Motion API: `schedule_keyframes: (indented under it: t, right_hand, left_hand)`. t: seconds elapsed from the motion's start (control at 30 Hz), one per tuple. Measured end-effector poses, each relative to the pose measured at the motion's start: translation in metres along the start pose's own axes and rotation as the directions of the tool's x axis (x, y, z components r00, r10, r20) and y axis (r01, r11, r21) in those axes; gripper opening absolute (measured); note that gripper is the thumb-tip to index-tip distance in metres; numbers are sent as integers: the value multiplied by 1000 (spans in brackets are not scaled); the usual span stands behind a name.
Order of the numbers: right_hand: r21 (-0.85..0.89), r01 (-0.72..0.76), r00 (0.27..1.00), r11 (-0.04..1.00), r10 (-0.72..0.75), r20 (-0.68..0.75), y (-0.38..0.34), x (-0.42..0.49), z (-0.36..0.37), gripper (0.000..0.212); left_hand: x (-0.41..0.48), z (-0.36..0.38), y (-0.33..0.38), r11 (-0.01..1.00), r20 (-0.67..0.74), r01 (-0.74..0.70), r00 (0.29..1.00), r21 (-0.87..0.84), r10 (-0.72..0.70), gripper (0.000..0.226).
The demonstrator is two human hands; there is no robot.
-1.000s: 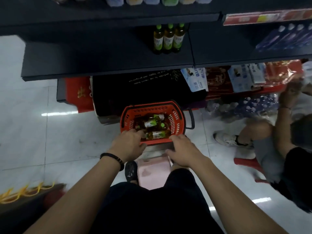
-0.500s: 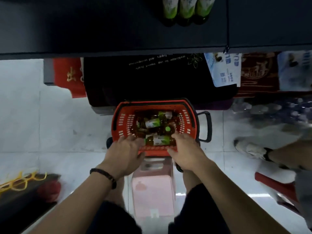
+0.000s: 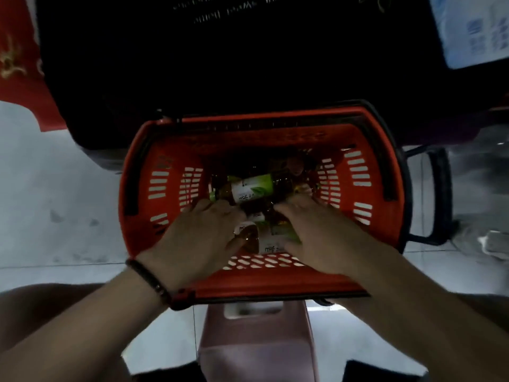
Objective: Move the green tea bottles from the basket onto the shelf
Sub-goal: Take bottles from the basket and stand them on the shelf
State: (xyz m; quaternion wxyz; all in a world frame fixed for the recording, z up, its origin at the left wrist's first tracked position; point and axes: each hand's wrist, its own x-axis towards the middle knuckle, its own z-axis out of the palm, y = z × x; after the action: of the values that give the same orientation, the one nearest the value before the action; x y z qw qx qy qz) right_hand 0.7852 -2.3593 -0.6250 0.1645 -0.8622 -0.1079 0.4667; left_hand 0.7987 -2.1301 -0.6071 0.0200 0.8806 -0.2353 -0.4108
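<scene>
A pale pink plastic stool (image 3: 256,346) with a slot in its top sits on the glossy white tiled floor (image 3: 55,205), behind the fingers. Ahead of them lies a black bag with white script (image 3: 220,51), flanked by a red printed package (image 3: 24,64) at left and a blue-and-white printed pack (image 3: 473,31) at right.

Green-labelled tea bottles (image 3: 252,190) lying jumbled inside red basket (image 3: 162,188).

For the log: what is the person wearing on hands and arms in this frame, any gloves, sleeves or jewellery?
Both hands are bare, no gloves and no rings that can be made out. The left hand has a thin dark beaded bracelet around the wrist. The right hand and its wrist carry nothing. Both forearms are uncovered as far as the frame shows; no sleeves are visible.
</scene>
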Motion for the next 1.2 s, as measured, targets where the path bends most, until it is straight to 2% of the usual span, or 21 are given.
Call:
schedule_keyframes:
  t: [0.07, 0.13, 0.2, 0.27, 0.3, 0.33, 0.37, 0.43, 0.53, 0.67, 0.73, 0.8, 0.9, 0.97, 1.03, 1.07, 1.13, 1.17, 1.2]
  right_hand:
    - [-49, 49, 999, 998, -50, -11, -1, 11, -8, 80]
    - [-143, 50, 998, 988, -54, -25, -2, 18, -13, 81]
    - [-205, 24, 997, 978, -40, -73, -10, 19, -12, 77]
    - [-290, 13, 990, 957, -53, -131, -24, 18, -16, 63]
    - [-295, 11, 987, 955, -58, -150, -29, 15, -13, 55]
    - [-247, 11, 986, 969, -51, -160, -40, 4, -6, 49]
    - [-220, 10, 980, 975, -53, -191, -45, -4, -1, 48]
    - [-248, -16, 964, 969, -50, -260, -47, -11, 6, 52]
    - [-243, -18, 960, 970, -51, -276, -49, -26, 18, 51]
    - [-180, -121, 944, 976, 57, -326, -49, -44, 29, 54]
    - [-115, -119, 937, 986, 74, -340, -48, -49, 38, 53]
    - [-52, -88, 921, 995, 61, -385, -39, -50, 46, 54]
    - [-99, -161, 908, 982, 107, -406, -21, -42, 43, 52]
    - [-67, -160, 890, 985, 115, -441, -15, -31, 43, 55]
    - [-66, -140, 909, 988, 102, -404, -16, -12, 48, 54]
    - [-80, -123, 931, 989, 87, -355, -16, 1, 53, 52]
    - [-104, -117, 969, 988, 91, -229, -13, 23, 64, 47]
    - [-130, -115, 982, 985, 94, -161, -15, 28, 68, 43]
    - [-153, -122, 989, 981, 107, -102, -15, 32, 72, 40]
  left_hand:
    - [12, -4, -9, 998, 24, -26, 999, 56, 24, 68]
    - [17, -3, -13, 995, -74, -30, 997, 100, 38, 60]
    - [7, 7, -4, 977, -145, -4, 989, 215, 35, 57]
    - [4, 6, 4, 953, -106, -7, 994, 302, 41, 51]
    - [2, 5, 7, 963, -72, -46, 995, 266, 68, 44]
    - [-7, 5, 16, 986, -30, -57, 998, 159, 62, 40]
    - [-11, 7, 21, 993, -38, -63, 997, 96, 67, 39]
    - [-12, 11, 31, 988, -113, -37, 992, 147, 54, 39]
    - [-27, 24, 38, 977, -67, -7, 998, 212, 21, 43]
    - [-53, 30, 38, 998, -106, -21, 994, 59, 27, 50]
    - [-62, 38, 37, 1000, -71, 24, 997, 1, -24, 59]
    - [-63, 37, 37, 998, -28, 46, 999, 31, -45, 57]
    - [-60, 30, 44, 991, -142, 104, 986, 89, -91, 52]
    - [-63, 35, 53, 999, -241, 44, 969, -30, -49, 46]
    - [-58, 52, 52, 986, -313, -37, 950, -161, -16, 46]
    - [-52, 59, 46, 983, -301, -50, 954, -175, -5, 45]
    - [-33, 66, 34, 1000, -230, -12, 973, -22, 6, 38]
    - [-25, 68, 31, 1000, -211, 0, 978, 9, 2, 34]
    - [-21, 67, 31, 999, -197, 10, 980, -39, -18, 30]
